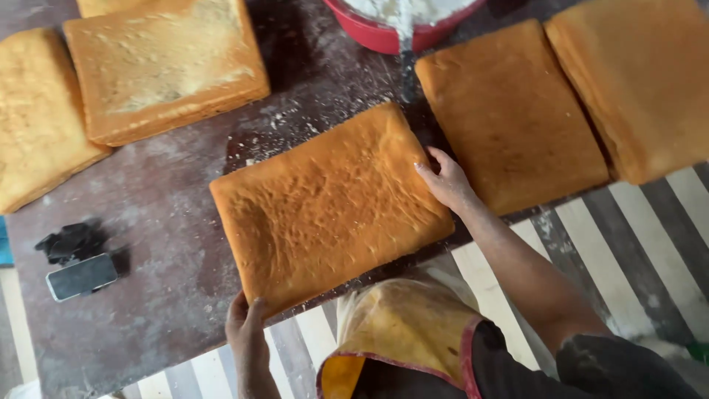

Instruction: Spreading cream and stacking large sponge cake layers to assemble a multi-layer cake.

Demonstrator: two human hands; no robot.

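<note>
Both hands, left hand [246, 319] and right hand [445, 179], gripped the sponge cake [329, 203] overhanging the table [148, 222] edge; it could crack.

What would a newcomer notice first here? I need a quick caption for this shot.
Golden sponge cake slabs cover the dusty brown table; the middle slab is gripped by the left hand at its near corner and the right hand at its far edge. A red bowl of flour sits at the top, a phone at the left.
</note>
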